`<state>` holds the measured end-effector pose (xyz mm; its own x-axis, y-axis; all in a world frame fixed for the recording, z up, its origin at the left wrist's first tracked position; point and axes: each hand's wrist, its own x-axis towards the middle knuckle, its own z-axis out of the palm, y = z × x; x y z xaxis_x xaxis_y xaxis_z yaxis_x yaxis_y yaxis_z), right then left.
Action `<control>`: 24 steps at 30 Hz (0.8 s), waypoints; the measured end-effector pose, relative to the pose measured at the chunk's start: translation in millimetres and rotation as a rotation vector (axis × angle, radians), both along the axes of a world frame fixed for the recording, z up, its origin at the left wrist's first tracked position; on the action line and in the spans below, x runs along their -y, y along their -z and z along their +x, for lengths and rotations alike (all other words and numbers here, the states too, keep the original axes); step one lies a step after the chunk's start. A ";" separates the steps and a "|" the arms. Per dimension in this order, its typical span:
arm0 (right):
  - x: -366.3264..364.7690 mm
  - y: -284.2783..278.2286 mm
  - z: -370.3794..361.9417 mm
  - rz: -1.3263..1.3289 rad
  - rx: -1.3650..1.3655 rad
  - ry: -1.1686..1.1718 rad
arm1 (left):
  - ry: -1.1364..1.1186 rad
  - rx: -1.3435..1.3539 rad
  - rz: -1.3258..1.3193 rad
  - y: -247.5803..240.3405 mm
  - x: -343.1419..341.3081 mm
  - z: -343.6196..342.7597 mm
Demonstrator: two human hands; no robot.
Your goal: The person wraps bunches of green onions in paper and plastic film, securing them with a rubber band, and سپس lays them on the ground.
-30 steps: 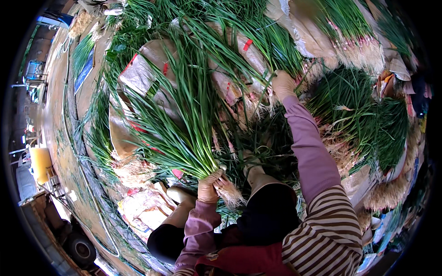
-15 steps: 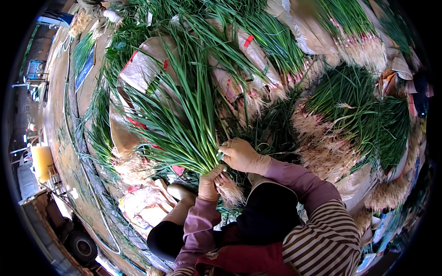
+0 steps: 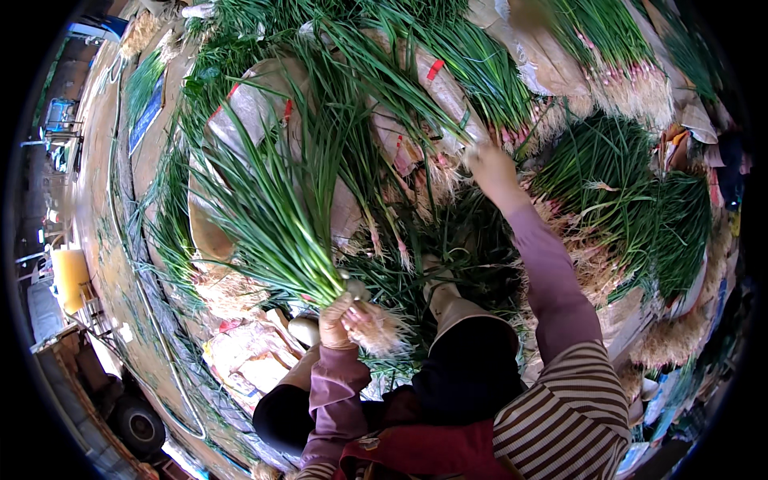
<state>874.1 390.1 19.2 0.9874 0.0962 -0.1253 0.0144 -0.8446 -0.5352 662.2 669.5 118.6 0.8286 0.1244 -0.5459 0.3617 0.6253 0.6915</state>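
My left hand (image 3: pixel 338 322), in a pale glove, is closed round a bunch of spring onions (image 3: pixel 308 240) just above its root end. Long green leaves fan away to the upper left. The bunch's pale roots (image 3: pixel 376 330) stick out to the right of the hand. My right hand (image 3: pixel 490 170), also gloved, is stretched far forward. It is beside the pinkish bulbs and roots of spring onions (image 3: pixel 440 178) lying on a sack. Motion blurs its fingers, so their grip is not clear. A few single spring onions (image 3: pixel 392 232) lie between the two hands.
A large heap of spring onions (image 3: pixel 596 184) lies at the right, roots toward me. More bunches (image 3: pixel 628 48) lie at the far right on beige sacks (image 3: pixel 524 60). My boots (image 3: pixel 456 308) stand among leaves. At the left are a hose (image 3: pixel 152 296) and a vehicle wheel (image 3: pixel 142 424).
My right hand has left the bunch and reached forward and right to the far roots. My left hand, holding the bunch, has moved slightly left and nearer.
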 end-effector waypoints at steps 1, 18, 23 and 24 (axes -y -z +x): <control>-9.7 -3.3 20.7 0.054 0.215 0.032 | 0.017 -0.019 0.004 0.4 3.3 1.5; -130.5 -57.9 -114.4 0.447 0.174 -0.732 | 0.117 -0.267 -0.046 8.3 18.0 -0.5; -123.4 -41.4 -120.7 0.444 -0.005 -0.408 | -0.046 -0.147 -0.074 8.1 31.6 4.3; -112.0 -27.1 -112.4 0.330 0.024 -0.412 | 0.010 -0.149 -0.075 5.9 27.6 1.0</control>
